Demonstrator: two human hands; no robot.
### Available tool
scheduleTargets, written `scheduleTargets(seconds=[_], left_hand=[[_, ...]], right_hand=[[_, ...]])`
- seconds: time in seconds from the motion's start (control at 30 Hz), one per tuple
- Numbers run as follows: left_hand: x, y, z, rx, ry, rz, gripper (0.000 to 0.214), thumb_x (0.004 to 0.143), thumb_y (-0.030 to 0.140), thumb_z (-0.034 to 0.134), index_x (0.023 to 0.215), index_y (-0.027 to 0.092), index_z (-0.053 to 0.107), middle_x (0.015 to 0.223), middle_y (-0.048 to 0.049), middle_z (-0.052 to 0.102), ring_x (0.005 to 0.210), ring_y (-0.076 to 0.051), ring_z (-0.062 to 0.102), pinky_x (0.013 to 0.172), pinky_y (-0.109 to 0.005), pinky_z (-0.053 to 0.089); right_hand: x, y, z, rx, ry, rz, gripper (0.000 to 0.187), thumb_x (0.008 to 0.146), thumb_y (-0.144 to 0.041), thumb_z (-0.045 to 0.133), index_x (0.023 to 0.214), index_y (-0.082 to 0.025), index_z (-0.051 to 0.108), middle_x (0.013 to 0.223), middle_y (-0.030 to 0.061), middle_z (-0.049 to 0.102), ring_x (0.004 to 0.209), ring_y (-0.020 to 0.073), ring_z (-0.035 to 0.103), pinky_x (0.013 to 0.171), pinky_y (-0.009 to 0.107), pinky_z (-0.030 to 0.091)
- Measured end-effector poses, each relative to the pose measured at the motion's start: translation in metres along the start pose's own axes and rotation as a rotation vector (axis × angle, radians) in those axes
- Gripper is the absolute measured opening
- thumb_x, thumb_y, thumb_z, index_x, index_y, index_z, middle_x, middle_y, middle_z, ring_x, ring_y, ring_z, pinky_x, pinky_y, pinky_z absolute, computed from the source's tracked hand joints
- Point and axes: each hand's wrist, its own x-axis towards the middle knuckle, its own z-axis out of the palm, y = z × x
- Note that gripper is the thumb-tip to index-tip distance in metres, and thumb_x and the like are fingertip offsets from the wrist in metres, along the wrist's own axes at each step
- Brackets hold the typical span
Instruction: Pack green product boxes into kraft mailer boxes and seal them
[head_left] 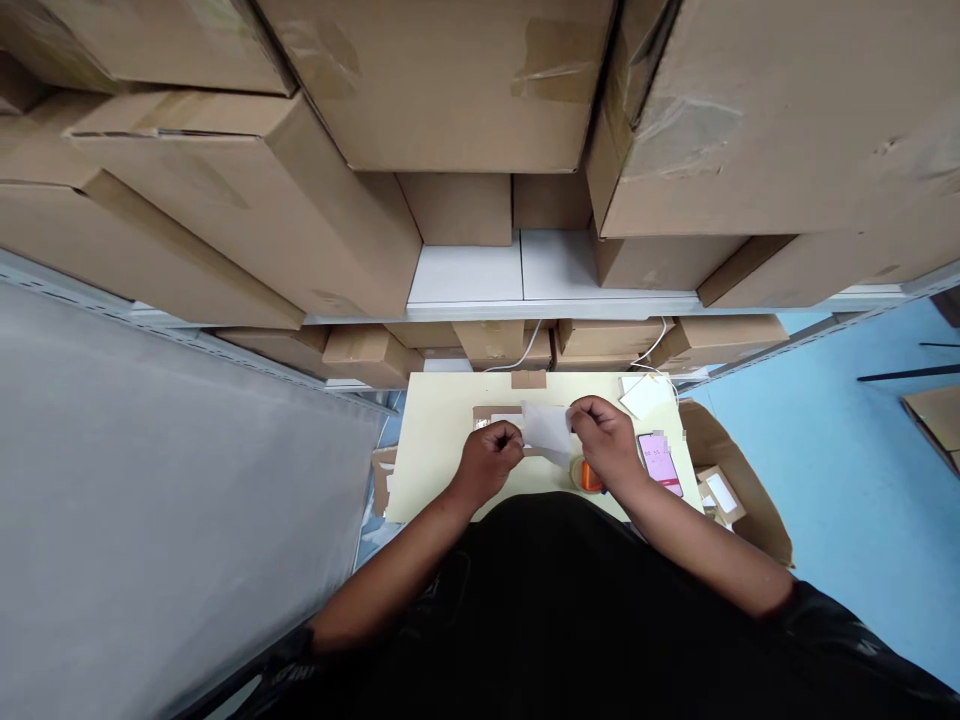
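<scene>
Both hands, left hand [491,460] and right hand [607,435], pinch a white paper [547,428] in their fingers above the table [435,440] (a phone [660,462] lies right, boxes [450,90] far).

Both bare forearms reach forward from the black-clad torso and draw together, elbows out wide. The left hand [491,460] is curled, knuckles up, its fingertips pinched together at its inner side. The right hand [607,440] sits just beside it and slightly further forward, fingers bent down and pinched likewise, wrists level.
</scene>
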Motion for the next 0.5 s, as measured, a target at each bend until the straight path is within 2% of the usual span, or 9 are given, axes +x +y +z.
scheduleTargets(seconds=[0.1,0.33,0.4,0.5], left_hand=[[-0.021,-0.031,-0.021,0.003,0.052,-0.099,0.015,0.073,0.033,0.060,0.066,0.020,0.059,0.060,0.0031,0.058,0.061,-0.014,0.053,0.062,-0.026,0.040],[-0.100,-0.123,-0.070,-0.007,0.239,-0.391,0.020,0.068,0.040,0.059,0.063,0.021,0.058,0.053,0.0034,0.056,0.052,-0.013,0.048,0.056,-0.025,0.037],[-0.117,-0.139,-0.082,-0.021,0.299,-0.432,0.020,0.067,0.040,0.059,0.061,0.021,0.057,0.051,0.0034,0.055,0.051,-0.012,0.046,0.055,-0.025,0.036],[-0.133,-0.149,-0.101,-0.053,0.345,-0.444,0.022,0.067,0.041,0.059,0.058,0.021,0.055,0.051,0.0032,0.055,0.051,-0.012,0.046,0.055,-0.024,0.036]], right_hand=[[0.003,-0.006,0.004,0.069,0.059,0.027,0.015,0.084,-0.035,0.067,0.073,-0.024,0.068,0.068,-0.0016,0.064,0.069,0.0171,0.057,0.068,0.031,0.048],[0.008,0.005,0.028,0.154,0.029,0.046,0.016,0.085,-0.037,0.073,0.078,-0.023,0.070,0.070,-0.0017,0.064,0.070,0.0163,0.057,0.071,0.031,0.047],[0.011,0.008,0.036,0.162,0.024,0.044,0.016,0.085,-0.038,0.074,0.080,-0.023,0.071,0.072,-0.0019,0.064,0.070,0.0160,0.057,0.072,0.031,0.046],[0.014,0.009,0.047,0.151,0.019,0.035,0.016,0.084,-0.038,0.075,0.082,-0.023,0.071,0.072,-0.0020,0.064,0.070,0.0162,0.057,0.072,0.032,0.046]])
